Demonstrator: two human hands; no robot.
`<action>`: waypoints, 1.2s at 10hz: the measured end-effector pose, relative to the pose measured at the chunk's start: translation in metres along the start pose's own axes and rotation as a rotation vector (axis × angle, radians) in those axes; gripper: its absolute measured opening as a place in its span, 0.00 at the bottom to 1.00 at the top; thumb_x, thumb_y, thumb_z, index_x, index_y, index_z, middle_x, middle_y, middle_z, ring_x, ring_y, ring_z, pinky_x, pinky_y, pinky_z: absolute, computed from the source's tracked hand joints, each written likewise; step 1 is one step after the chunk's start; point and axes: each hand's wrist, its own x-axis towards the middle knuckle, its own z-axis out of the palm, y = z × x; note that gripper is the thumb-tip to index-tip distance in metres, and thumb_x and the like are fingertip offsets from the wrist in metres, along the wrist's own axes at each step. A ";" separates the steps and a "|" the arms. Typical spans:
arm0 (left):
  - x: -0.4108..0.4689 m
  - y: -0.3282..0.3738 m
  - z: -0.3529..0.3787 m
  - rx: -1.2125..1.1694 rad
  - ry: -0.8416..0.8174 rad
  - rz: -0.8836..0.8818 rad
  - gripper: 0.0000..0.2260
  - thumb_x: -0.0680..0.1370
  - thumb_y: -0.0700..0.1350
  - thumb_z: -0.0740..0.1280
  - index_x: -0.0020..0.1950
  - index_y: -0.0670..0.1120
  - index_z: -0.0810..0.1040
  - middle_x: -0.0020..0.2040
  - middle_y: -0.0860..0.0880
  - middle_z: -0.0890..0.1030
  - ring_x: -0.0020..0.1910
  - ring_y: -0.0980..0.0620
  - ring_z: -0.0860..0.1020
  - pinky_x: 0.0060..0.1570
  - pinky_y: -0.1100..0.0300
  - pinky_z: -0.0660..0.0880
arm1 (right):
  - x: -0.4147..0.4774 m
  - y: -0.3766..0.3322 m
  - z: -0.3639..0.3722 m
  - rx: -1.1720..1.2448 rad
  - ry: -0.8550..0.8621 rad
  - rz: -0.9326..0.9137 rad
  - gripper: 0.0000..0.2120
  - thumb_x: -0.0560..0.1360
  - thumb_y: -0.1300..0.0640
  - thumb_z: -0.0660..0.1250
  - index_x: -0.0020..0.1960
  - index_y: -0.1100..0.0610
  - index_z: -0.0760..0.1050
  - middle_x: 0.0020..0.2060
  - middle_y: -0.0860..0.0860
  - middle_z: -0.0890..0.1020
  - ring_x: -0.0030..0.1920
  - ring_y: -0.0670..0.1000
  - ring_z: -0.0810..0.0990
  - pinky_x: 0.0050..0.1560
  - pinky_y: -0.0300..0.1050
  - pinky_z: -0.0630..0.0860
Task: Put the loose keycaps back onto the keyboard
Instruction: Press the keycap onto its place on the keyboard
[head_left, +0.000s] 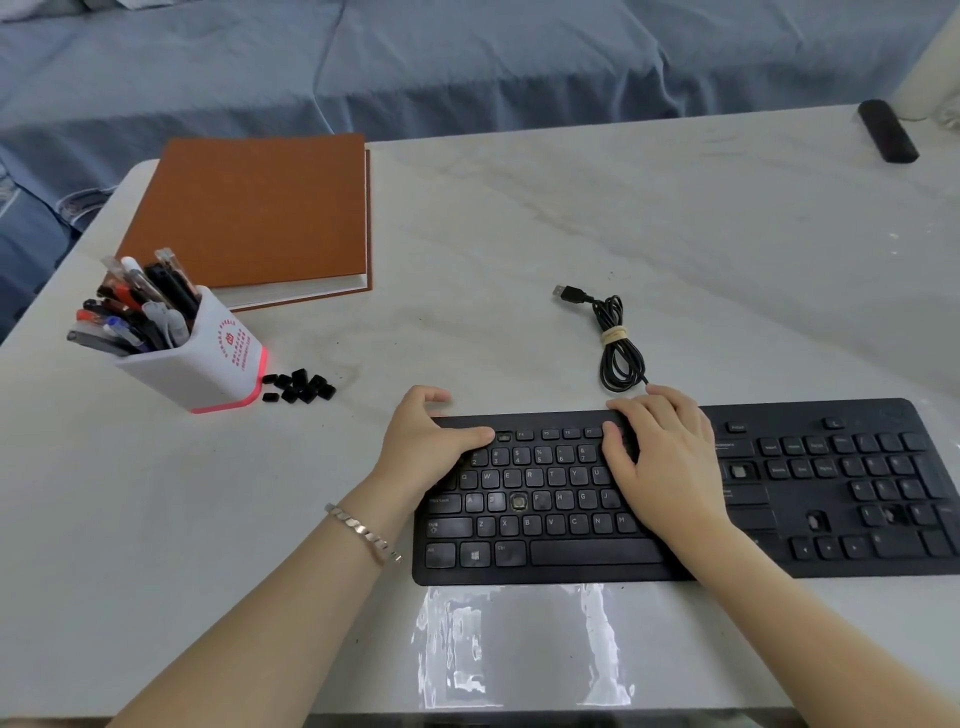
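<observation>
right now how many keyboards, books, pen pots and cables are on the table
keyboard: 1
book: 1
pen pot: 1
cable: 1
total: 4

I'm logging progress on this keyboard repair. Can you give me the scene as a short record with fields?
keyboard: black full-size keyboard on white marble-pattern table, several keys missing
loose keycaps: small black keycaps heaped beside white pen holder with pink base, no hand on them
left hand: left hand holds the keyboard's far-left edge
right hand: right hand rests on the middle keys, fingers reaching the far edge
cable: black USB cable coiled, unplugged
</observation>
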 end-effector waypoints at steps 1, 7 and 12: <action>-0.004 -0.001 0.005 0.051 0.018 0.025 0.24 0.70 0.45 0.74 0.62 0.50 0.68 0.54 0.54 0.70 0.45 0.57 0.73 0.45 0.62 0.68 | -0.001 -0.001 -0.001 0.003 -0.010 0.005 0.20 0.74 0.48 0.55 0.51 0.58 0.80 0.45 0.52 0.82 0.59 0.53 0.69 0.59 0.50 0.64; 0.002 -0.010 -0.008 0.074 -0.076 0.271 0.08 0.69 0.39 0.75 0.40 0.51 0.81 0.45 0.56 0.79 0.45 0.60 0.76 0.49 0.73 0.70 | 0.001 0.000 0.001 0.001 0.020 -0.011 0.19 0.73 0.49 0.55 0.50 0.58 0.80 0.44 0.52 0.82 0.58 0.53 0.69 0.58 0.48 0.62; 0.012 -0.034 -0.012 0.554 0.084 0.910 0.11 0.72 0.50 0.68 0.45 0.45 0.85 0.48 0.51 0.82 0.45 0.56 0.75 0.45 0.57 0.75 | 0.001 -0.001 0.000 0.016 0.030 -0.007 0.18 0.73 0.49 0.56 0.50 0.58 0.80 0.43 0.51 0.82 0.57 0.53 0.69 0.58 0.47 0.61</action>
